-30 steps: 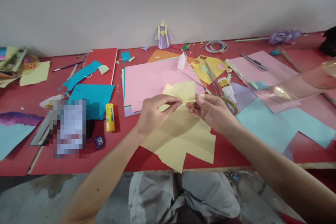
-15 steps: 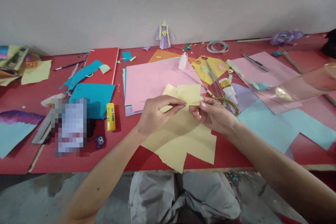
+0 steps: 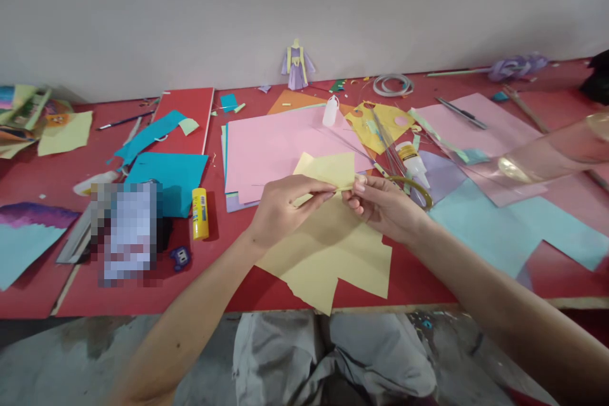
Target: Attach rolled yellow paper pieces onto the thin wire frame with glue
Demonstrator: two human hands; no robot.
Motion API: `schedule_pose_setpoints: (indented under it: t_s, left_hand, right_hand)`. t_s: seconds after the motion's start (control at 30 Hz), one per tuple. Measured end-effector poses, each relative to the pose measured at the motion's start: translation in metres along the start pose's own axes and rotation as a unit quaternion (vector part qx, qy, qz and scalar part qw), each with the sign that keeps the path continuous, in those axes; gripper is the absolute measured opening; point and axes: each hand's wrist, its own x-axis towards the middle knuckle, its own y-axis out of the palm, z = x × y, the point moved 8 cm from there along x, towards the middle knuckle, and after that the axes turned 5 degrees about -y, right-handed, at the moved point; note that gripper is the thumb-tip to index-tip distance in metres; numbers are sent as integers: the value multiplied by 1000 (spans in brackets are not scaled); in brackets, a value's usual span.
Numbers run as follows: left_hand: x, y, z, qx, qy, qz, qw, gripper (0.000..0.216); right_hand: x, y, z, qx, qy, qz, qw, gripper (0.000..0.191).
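Note:
Both my hands hold a small pale yellow paper piece above the red table. My left hand pinches its lower left edge between thumb and fingers. My right hand pinches its right edge. Under my hands a larger cut sheet of yellow paper lies flat and reaches the table's front edge. Behind the small piece lies a stack of pink paper. Scissors with yellow-green handles lie just right of my right hand.
A yellow glue stick and teal sheets lie to the left, beside a blurred object. A glue bottle, thin wires, pink and light blue sheets fill the right. A small paper figure stands by the wall.
The small yellow piece was turned a little between my fingers, tilting up and then flatter again. Both hands stayed in the same place over the large yellow sheet.

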Motion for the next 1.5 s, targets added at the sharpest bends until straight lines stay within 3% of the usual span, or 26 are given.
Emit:
schedule_pose_setpoints:
  t_s: [0.37,0.53,0.73,0.97,1.1,1.5]
  left_hand:
    - [-4,2,-7,92,92,-26,991,8]
    - [-6,6,-8,94,109,-13,990,8]
    - [-4,7,-5,71,76,-12,995,8]
    - [-2,5,5,-3,-27,-26,999,3]
    - [-6,5,16,-33,-81,-46,995,17]
    - [-8,4,21,-51,-94,-55,993,29]
  right_hand:
    - [-1,5,9,-63,-77,-12,995,18]
    - [-2,5,11,-138,-117,-12,983,15]
    - [-2,1,11,-164,-137,-25,977,14]
    - [-4,1,15,-194,-151,-52,968,19]
    - [-5,5,17,-203,-163,-47,964,20]
    - [-5,5,20,-256,-179,-59,948,25]
